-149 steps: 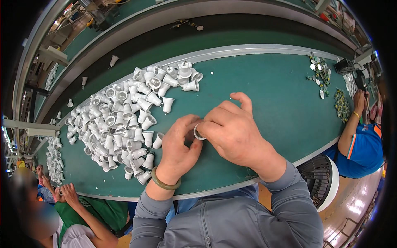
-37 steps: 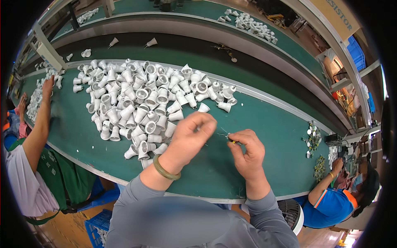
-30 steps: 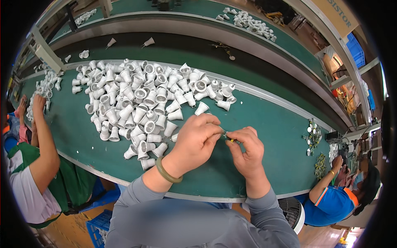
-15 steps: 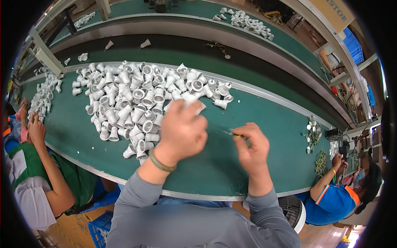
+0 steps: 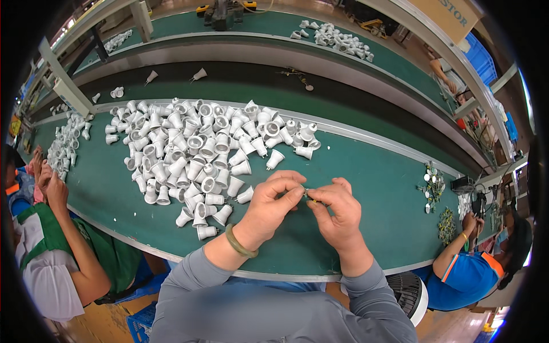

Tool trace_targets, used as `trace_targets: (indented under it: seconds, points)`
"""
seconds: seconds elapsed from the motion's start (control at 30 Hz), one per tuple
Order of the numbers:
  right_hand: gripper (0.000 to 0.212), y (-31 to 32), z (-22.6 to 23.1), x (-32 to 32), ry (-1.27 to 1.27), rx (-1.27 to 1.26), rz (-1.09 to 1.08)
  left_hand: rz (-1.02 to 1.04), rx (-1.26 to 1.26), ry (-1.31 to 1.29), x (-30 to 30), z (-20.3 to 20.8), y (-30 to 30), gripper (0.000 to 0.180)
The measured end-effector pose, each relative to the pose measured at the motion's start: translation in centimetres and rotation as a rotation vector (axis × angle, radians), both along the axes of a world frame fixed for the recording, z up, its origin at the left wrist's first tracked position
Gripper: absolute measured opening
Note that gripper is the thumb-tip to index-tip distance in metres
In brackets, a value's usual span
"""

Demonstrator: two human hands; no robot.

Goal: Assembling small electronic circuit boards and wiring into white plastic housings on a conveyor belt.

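1. A small wired component (image 5: 309, 198) is held right of the pile of white cups (image 5: 195, 142).
2. The right hand (image 5: 338, 214), farther from the pile, pinches it with its fingers.
3. The left hand (image 5: 269, 207), nearer the pile, meets it; whether its fingers grip, I cannot tell.
4. Wired parts with white discs (image 5: 432, 189) lie on the worktop (image 5: 377, 183), well right of the pile.

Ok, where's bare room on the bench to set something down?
Widest: between the right hand and the green-yellow parts at right. Smaller: between the big white-cup pile and the left pile. Crowded: both piles.
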State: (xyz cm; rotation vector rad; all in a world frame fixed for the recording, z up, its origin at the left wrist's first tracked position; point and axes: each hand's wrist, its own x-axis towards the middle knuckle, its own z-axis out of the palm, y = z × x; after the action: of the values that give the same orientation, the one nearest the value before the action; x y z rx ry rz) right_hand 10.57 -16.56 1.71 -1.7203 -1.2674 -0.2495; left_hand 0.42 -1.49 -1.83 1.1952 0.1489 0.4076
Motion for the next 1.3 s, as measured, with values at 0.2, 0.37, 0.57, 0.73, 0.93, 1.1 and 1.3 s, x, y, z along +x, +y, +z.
trace_targets:
  seconds: [0.2,0.37,0.57,0.73,0.93,1.1,1.3]
  points:
    - [0.015,-0.6,0.8,0.8,0.157,0.019,0.038,0.204,-0.269,-0.063,-0.2,0.8,3.3,0.010]
    - [0.016,-0.4,0.8,0.9,0.144,0.017,0.063,0.124,-0.177,0.013,-0.5,1.2,2.6,0.018]
    - [0.018,-0.1,0.8,0.8,0.046,0.024,0.098,-0.006,-0.050,0.056,-0.2,1.3,0.7,0.021]
    - [0.017,0.0,0.9,0.2,0.057,-0.037,-0.002,-0.003,-0.002,-0.031,-0.4,0.3,0.0,0.016]
    - [0.019,-1.0,0.6,1.7,0.116,0.052,-0.105,0.087,-0.483,0.075,-0.6,0.6,1.3,0.015]
    - [0.020,-0.5,0.8,0.8,0.212,0.090,-0.095,0.043,-0.305,0.081,-0.6,0.9,0.8,0.016]
    - [0.021,-0.4,0.5,1.2,0.178,0.090,0.027,-0.075,-0.011,-0.073,-0.4,0.4,0.1,0.007]
